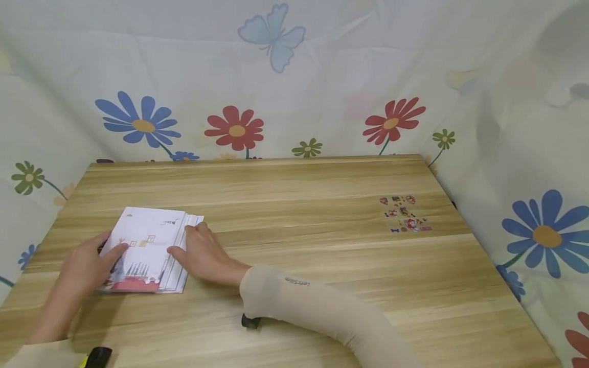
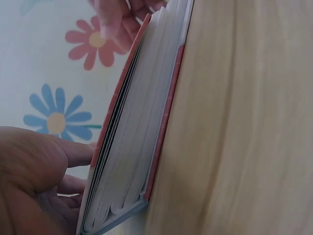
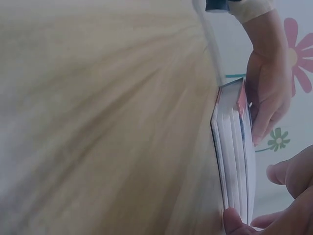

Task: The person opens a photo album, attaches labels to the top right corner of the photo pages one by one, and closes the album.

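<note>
Both hands are working at the hardcover book (image 1: 152, 225), which is lying closed, or nearly so, on the left part of the table, toward the near side. My left hand (image 1: 87, 260) is gripping its left side, thumb lying on the white cover, fingers bending about the edge. My right hand (image 1: 202, 255) is touching the opposite side, fingertips resting against the page edges; whether the thumb is pinching down, I cannot tell, since the right wrist view is showing it near the cover, perhaps apart.

I am judging the step in hand to be steadying or squaring the book. The next move, by my reckoning, is calling for even support from both sides: the page block is looking thick, and the upper cover could be swinging loose if only one side were held. Narrow dark gaps are showing under that cover in the left wrist view.

Surface: wood-grain table (image 1: 322, 184), pale streaks running left to right. A sticker sheet (image 1: 410, 224) is lying flat toward the right, well apart from the book.

Room: a pale floral cloth (image 1: 317, 92) is hanging along the far side and both flanks, bearing red, blue and green flowers; a blue butterfly is showing high at far centre. My beige right sleeve (image 1: 317, 306) is crossing the near side.
</note>
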`<move>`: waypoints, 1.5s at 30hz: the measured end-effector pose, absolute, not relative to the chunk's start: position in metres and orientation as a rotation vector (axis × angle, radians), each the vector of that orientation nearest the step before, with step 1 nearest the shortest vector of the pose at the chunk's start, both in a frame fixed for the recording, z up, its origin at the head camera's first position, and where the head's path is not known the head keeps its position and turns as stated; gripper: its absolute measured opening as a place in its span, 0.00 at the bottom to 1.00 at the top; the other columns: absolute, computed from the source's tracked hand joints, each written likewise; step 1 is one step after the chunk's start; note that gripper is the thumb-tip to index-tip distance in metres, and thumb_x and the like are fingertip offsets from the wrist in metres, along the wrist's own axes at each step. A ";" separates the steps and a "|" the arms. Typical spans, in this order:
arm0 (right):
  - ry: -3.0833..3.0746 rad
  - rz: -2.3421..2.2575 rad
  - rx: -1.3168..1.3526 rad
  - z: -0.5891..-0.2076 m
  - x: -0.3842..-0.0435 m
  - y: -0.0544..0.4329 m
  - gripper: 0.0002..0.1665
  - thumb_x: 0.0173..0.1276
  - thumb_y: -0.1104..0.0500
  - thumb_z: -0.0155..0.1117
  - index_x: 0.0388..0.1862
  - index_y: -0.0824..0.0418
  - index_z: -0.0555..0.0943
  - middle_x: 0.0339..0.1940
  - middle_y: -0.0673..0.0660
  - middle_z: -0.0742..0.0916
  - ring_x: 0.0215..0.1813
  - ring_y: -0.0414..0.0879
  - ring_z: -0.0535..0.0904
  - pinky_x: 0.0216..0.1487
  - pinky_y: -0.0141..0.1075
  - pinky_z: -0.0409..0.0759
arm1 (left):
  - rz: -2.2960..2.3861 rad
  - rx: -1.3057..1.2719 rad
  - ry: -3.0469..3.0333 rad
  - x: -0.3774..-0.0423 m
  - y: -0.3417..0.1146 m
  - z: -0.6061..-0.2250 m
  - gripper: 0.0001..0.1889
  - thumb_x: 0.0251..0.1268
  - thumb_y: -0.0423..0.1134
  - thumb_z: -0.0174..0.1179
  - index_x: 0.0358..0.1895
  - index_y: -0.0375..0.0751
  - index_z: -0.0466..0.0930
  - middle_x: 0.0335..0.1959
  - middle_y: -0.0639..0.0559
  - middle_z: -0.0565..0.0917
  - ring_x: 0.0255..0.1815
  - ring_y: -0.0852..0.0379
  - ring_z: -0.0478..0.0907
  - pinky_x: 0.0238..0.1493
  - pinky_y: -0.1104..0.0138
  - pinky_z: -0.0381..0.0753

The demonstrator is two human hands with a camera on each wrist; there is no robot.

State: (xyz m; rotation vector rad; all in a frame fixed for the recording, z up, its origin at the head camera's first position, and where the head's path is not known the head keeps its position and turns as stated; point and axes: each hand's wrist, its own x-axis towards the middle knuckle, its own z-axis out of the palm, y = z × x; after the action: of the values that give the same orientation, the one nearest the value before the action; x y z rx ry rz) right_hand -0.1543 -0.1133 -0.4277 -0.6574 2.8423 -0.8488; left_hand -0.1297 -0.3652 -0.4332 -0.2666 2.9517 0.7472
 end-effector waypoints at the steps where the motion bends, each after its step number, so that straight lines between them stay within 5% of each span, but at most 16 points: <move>1: 2.853 -0.846 -0.657 -0.428 -0.155 -0.112 0.31 0.76 0.40 0.62 0.61 0.63 0.80 0.52 0.53 0.79 0.47 0.38 0.74 0.53 0.25 0.73 | 0.749 -0.246 2.965 -0.129 -0.361 -0.434 0.41 0.82 0.54 0.49 0.76 0.18 0.50 0.70 0.12 0.56 0.69 0.13 0.54 0.64 0.26 0.57; 10: 2.932 -0.752 -0.691 -0.433 -0.159 -0.106 0.25 0.74 0.44 0.67 0.59 0.60 0.82 0.55 0.53 0.79 0.54 0.41 0.73 0.55 0.27 0.72 | 0.825 -0.102 3.063 -0.126 -0.335 -0.440 0.34 0.79 0.37 0.56 0.75 0.17 0.54 0.70 0.15 0.57 0.70 0.16 0.56 0.66 0.27 0.57; 19: 2.973 -0.652 -0.750 -0.437 -0.165 -0.101 0.22 0.73 0.44 0.67 0.52 0.59 0.84 0.59 0.57 0.79 0.57 0.44 0.73 0.59 0.30 0.73 | 0.824 0.015 3.112 -0.125 -0.323 -0.442 0.33 0.76 0.32 0.57 0.72 0.12 0.54 0.70 0.15 0.58 0.70 0.17 0.56 0.69 0.29 0.54; 36: 2.956 -0.563 -0.805 -0.440 -0.179 -0.073 0.32 0.78 0.44 0.61 0.69 0.64 0.77 0.68 0.59 0.77 0.68 0.48 0.71 0.74 0.34 0.63 | 0.837 0.108 3.042 -0.123 -0.293 -0.439 0.41 0.75 0.40 0.63 0.75 0.15 0.51 0.75 0.16 0.52 0.75 0.17 0.50 0.68 0.29 0.54; 45: 2.909 -0.648 -0.771 -0.437 -0.187 -0.048 0.33 0.77 0.46 0.63 0.70 0.66 0.76 0.69 0.61 0.77 0.69 0.49 0.70 0.71 0.33 0.67 | 0.833 0.180 3.016 -0.129 -0.269 -0.438 0.42 0.75 0.41 0.62 0.75 0.13 0.50 0.75 0.14 0.49 0.75 0.17 0.49 0.68 0.29 0.56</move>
State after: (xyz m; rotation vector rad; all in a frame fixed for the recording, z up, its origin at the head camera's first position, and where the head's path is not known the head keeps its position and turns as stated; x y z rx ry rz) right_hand -0.1869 -0.0480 -0.4373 -0.7714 2.9091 -0.6476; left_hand -0.1291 -0.2693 -0.4385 0.1804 3.0164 0.8334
